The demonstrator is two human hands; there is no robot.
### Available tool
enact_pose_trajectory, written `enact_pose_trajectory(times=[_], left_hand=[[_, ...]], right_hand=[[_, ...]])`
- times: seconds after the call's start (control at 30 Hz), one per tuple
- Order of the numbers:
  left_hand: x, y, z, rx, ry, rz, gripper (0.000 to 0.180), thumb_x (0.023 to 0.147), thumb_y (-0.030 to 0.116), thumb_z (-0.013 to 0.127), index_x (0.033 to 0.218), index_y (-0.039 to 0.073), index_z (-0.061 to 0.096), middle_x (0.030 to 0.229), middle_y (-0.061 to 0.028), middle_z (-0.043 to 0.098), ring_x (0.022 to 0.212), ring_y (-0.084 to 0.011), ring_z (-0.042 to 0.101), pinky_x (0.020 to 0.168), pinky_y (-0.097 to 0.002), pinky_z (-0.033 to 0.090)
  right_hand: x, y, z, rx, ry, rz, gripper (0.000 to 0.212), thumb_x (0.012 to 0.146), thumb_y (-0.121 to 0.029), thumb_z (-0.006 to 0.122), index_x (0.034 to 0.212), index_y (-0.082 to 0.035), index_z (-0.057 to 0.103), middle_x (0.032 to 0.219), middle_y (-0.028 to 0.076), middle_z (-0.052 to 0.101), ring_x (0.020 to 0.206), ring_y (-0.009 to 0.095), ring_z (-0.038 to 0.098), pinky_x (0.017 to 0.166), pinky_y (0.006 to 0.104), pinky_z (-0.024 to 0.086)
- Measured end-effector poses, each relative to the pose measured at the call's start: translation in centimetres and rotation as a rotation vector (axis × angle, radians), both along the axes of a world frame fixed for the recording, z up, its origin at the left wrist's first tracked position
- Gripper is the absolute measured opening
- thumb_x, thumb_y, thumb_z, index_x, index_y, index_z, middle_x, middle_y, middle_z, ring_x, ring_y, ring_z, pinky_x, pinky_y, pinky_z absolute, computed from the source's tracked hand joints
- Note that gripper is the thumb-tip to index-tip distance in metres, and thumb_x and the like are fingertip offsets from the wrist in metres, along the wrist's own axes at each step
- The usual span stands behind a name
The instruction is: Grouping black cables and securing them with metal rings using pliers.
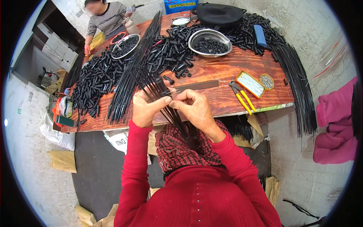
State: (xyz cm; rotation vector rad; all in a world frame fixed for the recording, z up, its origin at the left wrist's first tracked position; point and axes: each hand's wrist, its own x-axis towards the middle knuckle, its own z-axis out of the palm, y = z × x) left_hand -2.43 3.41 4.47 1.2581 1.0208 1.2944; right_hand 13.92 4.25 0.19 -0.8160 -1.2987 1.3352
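Black rod bundle (175, 117) is located at the near edge of the table (227, 102), in front of the seated person's torso. Long axis: oblique, running from the fanned upper end, pointing away and to the left, down to the lower end, pointing toward the lap and slightly right.

Arrangement, left to right:

A heap of black tubular parts (92, 87) covers the table's left portion. Beside it, an oval metal tray (114, 56) contains small black parts. Loose long rods (124, 90) lie across the table, pointing away and slightly right.

Left hand (146, 108): fingers curled around the bundle, thumb laid across its near side; grip closed on the rods.

Right hand (197, 112): thumb and bent forefinger brought nearly together at the bundle, beside the left thumb tip. Whether a rod or small part is pinched cannot be told.

Beyond the hands, a metal bowl (211, 55) contains black rings. Pliers (242, 103) with yellow handles lie open, just beside a yellow-rimmed tray (247, 89) of thin pale pins. A round dish (267, 88) adjoins the tray. Further right, hanging rods (300, 90) overhang the table edge, pointing downward.
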Motion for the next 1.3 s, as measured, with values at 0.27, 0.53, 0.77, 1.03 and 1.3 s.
enact_pose_trajectory(times=[0.27,0.53,0.77,1.03,1.3], left_hand=[[-2.3,1.7,-1.0,-0.007,-0.036,-0.131,0.056,0.073,0.006,0.075,0.123,-0.006,0.053,0.104,-0.0160,0.067,0.095,-0.0228,0.066,0.087,-0.0352,0.053],[-2.0,1.3,-1.0,0.030,-0.010,-0.140,0.053,0.077,0.010,0.075,0.122,-0.005,0.052,0.103,-0.0132,0.067,0.095,-0.0201,0.065,0.087,-0.0330,0.052],[-1.1,0.6,-0.8,0.062,-0.003,-0.112,0.049,0.079,0.011,0.075,0.121,-0.004,0.054,0.101,-0.0104,0.066,0.093,-0.0172,0.064,0.085,-0.0304,0.051],[-0.6,0.7,-1.3,0.099,0.077,-0.091,0.047,0.080,0.011,0.074,0.121,-0.003,0.054,0.100,-0.0063,0.065,0.092,-0.0136,0.062,0.085,-0.0282,0.050],[-0.4,0.7,-0.9,0.017,0.034,-0.127,0.045,0.080,0.005,0.071,0.120,-0.004,0.055,0.098,-0.0088,0.068,0.089,-0.0153,0.065,0.084,-0.0297,0.051]], right_hand=[[-1.0,-0.8,-0.1,0.084,0.009,-0.117,0.023,0.086,-0.007,0.069,0.104,0.001,0.057,0.091,0.006,0.065,0.075,0.009,0.062,0.069,0.0213,0.051],[-0.8,-0.5,0.0,0.194,0.000,-0.165,0.009,0.087,0.000,0.063,0.094,0.000,0.059,0.086,0.006,0.066,0.072,0.009,0.062,0.065,0.0217,0.050],[-0.7,-0.9,1.5,0.436,-0.186,-0.264,0.014,0.080,-0.008,0.071,0.080,0.001,0.060,0.074,0.008,0.064,0.065,0.015,0.062,0.061,0.0279,0.049],[-0.9,-0.8,2.0,0.283,-0.266,-0.370,0.012,0.082,-0.008,0.069,0.081,0.001,0.061,0.071,0.005,0.066,0.060,0.009,0.059,0.054,0.0233,0.047],[2.0,0.8,1.8,-0.216,0.087,0.147,0.013,0.092,-0.010,0.058,0.091,0.002,0.061,0.079,0.006,0.066,0.069,0.009,0.062,0.063,0.0227,0.051]])
